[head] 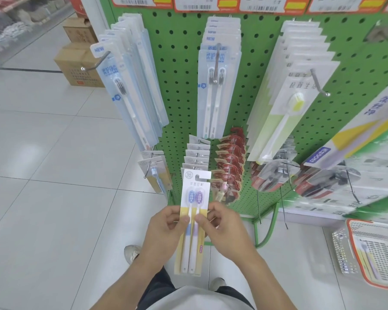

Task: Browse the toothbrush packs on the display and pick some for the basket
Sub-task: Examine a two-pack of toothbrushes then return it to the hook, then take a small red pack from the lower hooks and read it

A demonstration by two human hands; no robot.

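1. The twin toothbrush pack point(194, 211) was a flat, glossy card with a clear blister over blue and purple brush heads, held upright between both hands.
2. The left hand point(166, 227) and right hand point(220, 227) each pinched a side edge at mid-height, thumbs in front.
3. Above the hands rose the green perforated pegboard point(182, 90); the white-and-orange mesh basket point(372, 251) sat on the floor far right of them.

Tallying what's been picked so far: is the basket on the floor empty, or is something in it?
Not empty. The basket holds at least one toothbrush pack, lying against its mesh wall.
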